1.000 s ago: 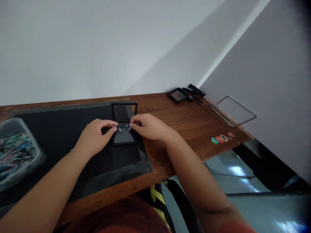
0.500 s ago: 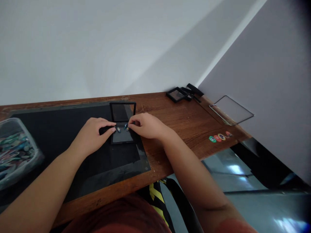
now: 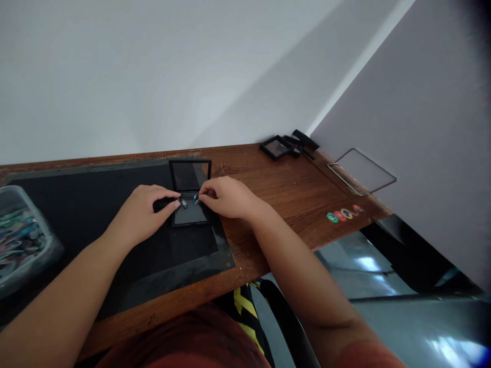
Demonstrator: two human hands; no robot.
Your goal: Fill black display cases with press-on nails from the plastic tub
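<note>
An open black case (image 3: 190, 222) lies on the dark mat, its framed lid (image 3: 186, 175) raised at the back. My left hand (image 3: 148, 209) reaches to the case's left side, thumb and forefinger close together beside a small shiny piece (image 3: 184, 204) on the grey inner surface. From the right, my right hand (image 3: 224, 197) pinches at a small blue piece (image 3: 195, 200) inside the case. Both hands' fingertips are small in view, and whether the left one grips anything is unclear.
A clear plastic tub (image 3: 49, 245) of many small colourful pieces is at the far left. Black frames (image 3: 276, 147) lie by the wall at the back right. Several round stickers (image 3: 340, 215) and a thin wire frame (image 3: 375, 162) are further right.
The view has shifted slightly. My right fingertips have moved a little left, and the pieces near them now sit close together. My left hand stays at the case's left side.
</note>
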